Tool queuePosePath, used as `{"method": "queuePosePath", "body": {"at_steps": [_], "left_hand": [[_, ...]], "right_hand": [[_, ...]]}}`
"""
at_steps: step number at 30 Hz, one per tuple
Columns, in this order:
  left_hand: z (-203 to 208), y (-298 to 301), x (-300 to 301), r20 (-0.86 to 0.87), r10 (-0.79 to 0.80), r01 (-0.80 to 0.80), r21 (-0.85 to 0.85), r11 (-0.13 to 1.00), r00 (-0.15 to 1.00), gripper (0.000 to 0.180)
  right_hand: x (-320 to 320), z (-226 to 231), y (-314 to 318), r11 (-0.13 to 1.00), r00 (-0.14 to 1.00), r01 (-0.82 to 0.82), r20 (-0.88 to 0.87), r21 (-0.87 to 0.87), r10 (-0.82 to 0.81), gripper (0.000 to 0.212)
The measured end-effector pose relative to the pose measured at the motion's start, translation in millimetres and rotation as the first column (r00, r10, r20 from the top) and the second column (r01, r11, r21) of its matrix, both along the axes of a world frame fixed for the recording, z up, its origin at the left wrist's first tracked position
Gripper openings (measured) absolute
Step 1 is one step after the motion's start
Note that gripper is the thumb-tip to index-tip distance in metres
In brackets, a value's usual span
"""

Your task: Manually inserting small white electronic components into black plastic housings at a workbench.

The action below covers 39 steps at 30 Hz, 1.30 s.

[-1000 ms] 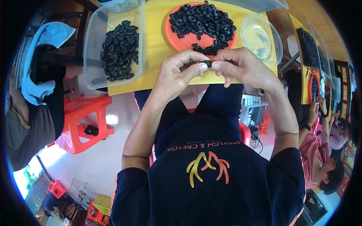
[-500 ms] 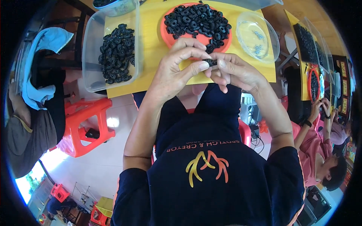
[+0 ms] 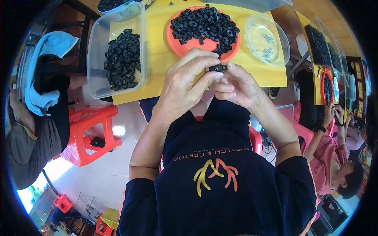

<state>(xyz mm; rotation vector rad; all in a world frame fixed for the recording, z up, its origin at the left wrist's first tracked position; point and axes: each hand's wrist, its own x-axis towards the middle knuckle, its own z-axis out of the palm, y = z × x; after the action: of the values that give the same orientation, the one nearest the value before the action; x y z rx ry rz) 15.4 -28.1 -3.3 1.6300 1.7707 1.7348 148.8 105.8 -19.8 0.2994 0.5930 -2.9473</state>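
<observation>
Between my two hands, just off the front of the yellow table, is a small black plastic part [image 3: 217,68]. My left hand [image 3: 188,80] pinches it from the left with thumb and fingers. From the other side my right hand [image 3: 238,84] grips its right end between thumb and forefinger, the other fingers curled. Beyond the hands lies a round orange tray [image 3: 175,44] heaped with similar black parts [image 3: 204,23]. More of these pieces [image 3: 123,59] lie in a clear plastic bin [image 3: 96,67] on the left.
A shallow clear round dish [image 3: 284,49] with small shiny pieces [image 3: 268,45] sits at the right of the yellow tabletop [image 3: 161,74]. Red plastic stools [image 3: 92,129] stand on the left. Another person in pink [image 3: 325,157] works at a table on the right.
Both hands have shifted slightly down, and the fingers have changed position around the black part. The right hand's fingers are more curled now. The part stays between the hands.
</observation>
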Motion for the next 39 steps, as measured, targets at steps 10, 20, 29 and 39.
{"method": "queuePosePath", "body": {"at_steps": [10, 20, 29, 39], "left_hand": [[4, -1, 8, 0.054, -0.013, 0.01, 0.063, 0.998, 0.998, 0.021], [9, -3, 8, 0.078, -0.018, 0.019, -0.014, 1.0, 0.997, 0.021], [10, -3, 8, -0.002, -0.039, 0.039, -0.013, 0.999, 0.999, 0.021], [12, -3, 11, 0.002, -0.061, 0.061, 0.047, 0.997, 0.998, 0.021]], "right_hand": [[1, 0, -21, 0.986, 0.991, 0.116, -0.049, -0.118, -0.123, 0.026], [5, 4, -16, 0.991, 0.998, 0.064, 0.001, -0.119, -0.064, 0.032], [9, 9, -14, 0.989, 0.991, 0.1, -0.094, 0.106, -0.09, 0.036], [12, 23, -21, 0.989, 0.99, 0.131, -0.061, 0.064, -0.127, 0.037]]}}
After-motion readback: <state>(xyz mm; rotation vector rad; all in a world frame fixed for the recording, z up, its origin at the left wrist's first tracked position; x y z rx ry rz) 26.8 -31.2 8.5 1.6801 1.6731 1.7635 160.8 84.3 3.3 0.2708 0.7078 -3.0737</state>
